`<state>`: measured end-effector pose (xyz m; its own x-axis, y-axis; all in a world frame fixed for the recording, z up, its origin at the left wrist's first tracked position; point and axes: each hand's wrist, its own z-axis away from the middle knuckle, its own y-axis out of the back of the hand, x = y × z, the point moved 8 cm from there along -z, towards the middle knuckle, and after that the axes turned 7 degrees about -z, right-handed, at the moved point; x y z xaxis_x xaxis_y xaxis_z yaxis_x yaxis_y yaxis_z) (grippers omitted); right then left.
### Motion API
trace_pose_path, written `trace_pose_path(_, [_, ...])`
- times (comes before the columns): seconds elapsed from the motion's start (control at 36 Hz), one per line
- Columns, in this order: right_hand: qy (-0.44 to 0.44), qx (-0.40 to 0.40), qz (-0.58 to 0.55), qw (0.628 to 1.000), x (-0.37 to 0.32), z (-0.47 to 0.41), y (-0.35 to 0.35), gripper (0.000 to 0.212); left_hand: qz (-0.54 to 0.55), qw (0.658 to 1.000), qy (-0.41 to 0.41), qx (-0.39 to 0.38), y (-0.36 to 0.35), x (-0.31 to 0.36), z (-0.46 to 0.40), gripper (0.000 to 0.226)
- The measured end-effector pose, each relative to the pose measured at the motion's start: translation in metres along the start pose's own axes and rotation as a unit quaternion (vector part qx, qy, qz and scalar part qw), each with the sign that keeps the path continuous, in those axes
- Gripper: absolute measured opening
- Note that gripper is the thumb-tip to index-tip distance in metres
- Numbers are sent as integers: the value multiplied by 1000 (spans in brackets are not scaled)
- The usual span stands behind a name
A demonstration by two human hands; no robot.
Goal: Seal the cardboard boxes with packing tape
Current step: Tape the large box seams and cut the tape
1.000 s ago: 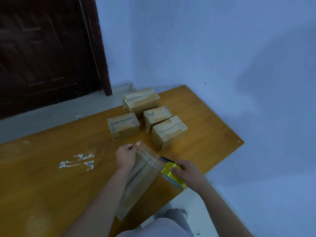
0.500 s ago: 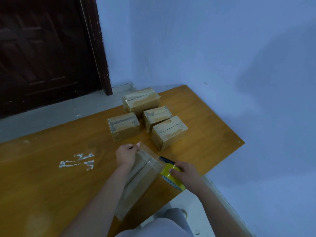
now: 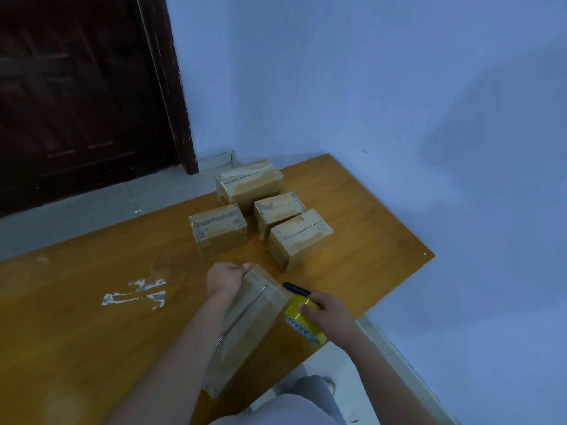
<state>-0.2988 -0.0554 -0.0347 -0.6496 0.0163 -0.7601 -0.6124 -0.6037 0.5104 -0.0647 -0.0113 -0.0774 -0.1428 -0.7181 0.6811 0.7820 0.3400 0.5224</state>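
So the long cardboard box (image 3: 245, 329) being sealed sits right at the near edge of the wooden surface (image 3: 76, 332), with one end almost hanging over that edge. To the box's right the surface runs out fast, and a pale floor (image 3: 383, 357) shows just past the rim. To the box's left there's a big open stretch of wood, broken only by some white tape residue (image 3: 135, 294). Beyond the box's far end there's a cluster of four smaller boxes (image 3: 260, 216), near but not touching it, and past those the surface ends by a dark door (image 3: 82, 93) and a blue wall (image 3: 368, 87).

The left hand (image 3: 225, 279) grips the far end of the box, fingers curled over the top corner. The right hand (image 3: 328, 314) is just off the box's right side, wrapped around a yellow tape roll (image 3: 299, 317) that's touching the box's upper right edge. A black marker-looking thing (image 3: 296, 289) lies just beyond the roll, can't tell exactly what it is. Clear tape (image 3: 248, 305) already runs along the box's top seam.
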Motion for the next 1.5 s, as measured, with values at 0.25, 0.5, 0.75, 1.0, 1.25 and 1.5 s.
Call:
trace_pose_path(0.25, [-16,-5,-45,999,8,-3,-6,32,-13,987,137,-79,-5,-13,-5,41])
trace_pose_path(0.5, [-10,-7,-73,997,10,-1,-11,19,70,973,172,-138,-19,-21,1,21])
trace_pose_path(0.75, [-16,11,-99,995,18,1,-15,20,6,990,130,-51,-12,-27,-10,23])
trace_pose_path(1.0, [18,65,-155,986,12,10,-25,26,-135,985,-87,70,12,29,-1,44])
trace_pose_path(1.25, [11,25,-297,954,-7,10,-57,21,-251,878,-389,119,16,67,25,28])
trace_pose_path(1.5, [0,-6,-297,955,3,1,-66,17,-356,863,-355,49,-22,13,40,72])
